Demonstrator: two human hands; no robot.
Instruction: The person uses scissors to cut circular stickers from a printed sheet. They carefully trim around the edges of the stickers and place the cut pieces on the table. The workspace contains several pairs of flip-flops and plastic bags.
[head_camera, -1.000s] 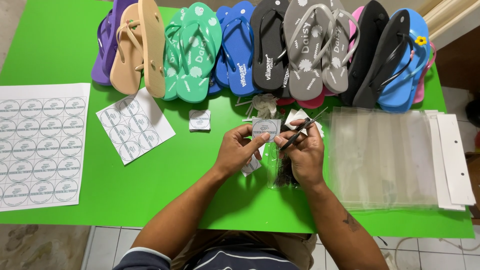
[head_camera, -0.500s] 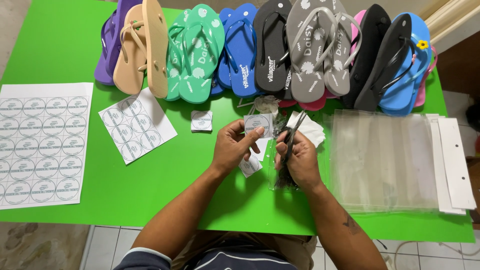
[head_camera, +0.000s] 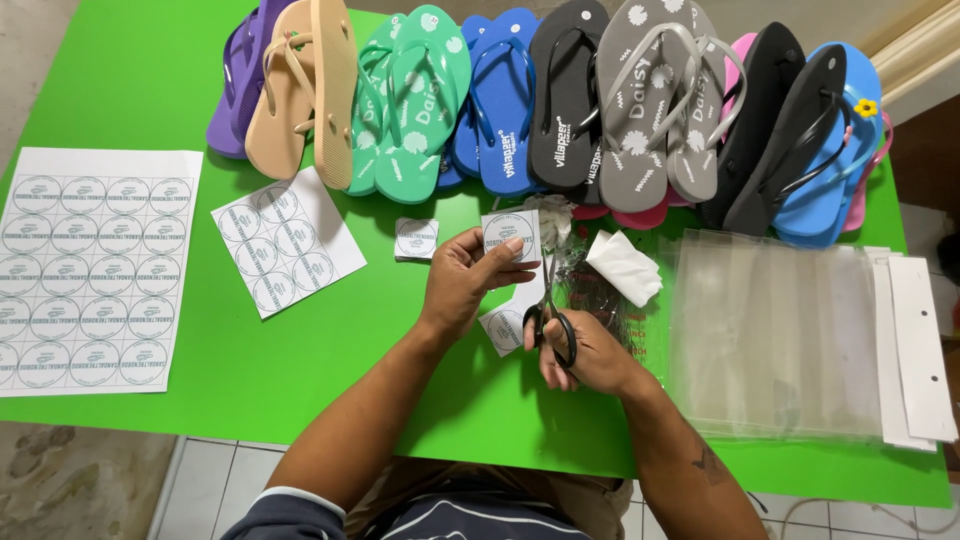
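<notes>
The left hand (head_camera: 465, 285) is pinching a small square label (head_camera: 510, 236) between thumb and fingers, holding it up just above the green worktop (head_camera: 130, 80) near its middle. The right hand (head_camera: 585, 352) is gripping black-handled scissors (head_camera: 552, 310), fingers through the loops, blades pointing up toward the label's right edge; whether the blades are touching the paper, I cannot tell.

Just below the label, between the two hands, another cut label (head_camera: 503, 326) is lying on the worktop, partly hidden by the right hand. To the left, a further cut square (head_camera: 415, 238) is resting flat, and beyond it a part-used sheet (head_camera: 287, 241) of round labels is lying at a tilt. At the far left a full sheet (head_camera: 90, 270) of the same round labels is sitting square to the edge.

Right of the scissors, crinkled clear wrapping (head_camera: 600, 300) and a white folded paper (head_camera: 625, 267) are crowding the right hand. Further right, a stack of clear bags (head_camera: 775, 340) is spreading out, with white card strips (head_camera: 915, 340) beside it.

Along the back, a row of flip-flops (head_camera: 560, 100) is running across: purple, tan, mint green, blue, black, grey, pink, black again and blue.
</notes>
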